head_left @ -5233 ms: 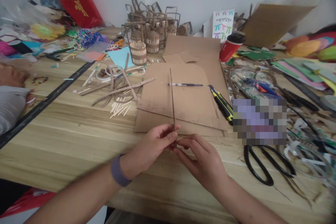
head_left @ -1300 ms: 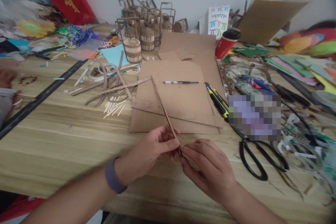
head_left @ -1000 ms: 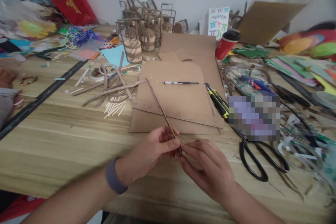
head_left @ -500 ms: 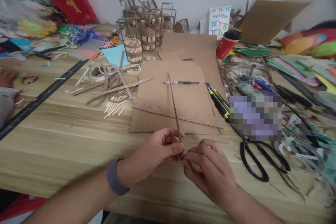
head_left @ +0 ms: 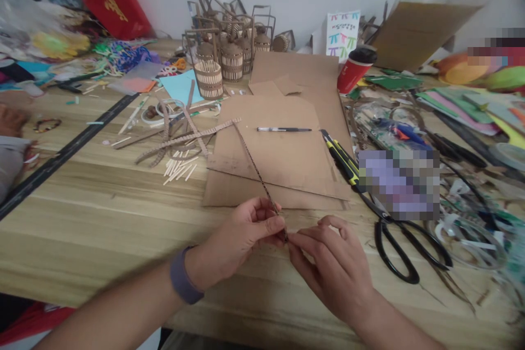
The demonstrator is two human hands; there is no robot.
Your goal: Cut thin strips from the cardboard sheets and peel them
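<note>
A narrow corrugated cardboard strip (head_left: 254, 165) is seen edge-on, slanting away to the upper left above the cardboard sheets. My left hand (head_left: 250, 227), with a purple band at the wrist, pinches it close to its near end between thumb and fingers. My right hand (head_left: 328, 257) is closed at that near end, thumb and fingertips together on the strip. The very tip is partly hidden by my fingers. Flat beneath the far part of the strip lies a cardboard sheet (head_left: 279, 147), and a pen (head_left: 284, 129) rests on it.
Black-handled scissors (head_left: 396, 251) and a yellow utility knife (head_left: 340, 156) lie to the right. Left of the sheet are more corrugated strips (head_left: 180, 139) and short sticks (head_left: 180, 169). Small lidded baskets (head_left: 209, 79) and a red cup (head_left: 356, 70) stand behind. Another person's hand (head_left: 12, 117) shows at far left.
The strip's far end has swung left, from beside the pen toward the other corrugated strips. Both hands keep nearly the same place at its near end.
</note>
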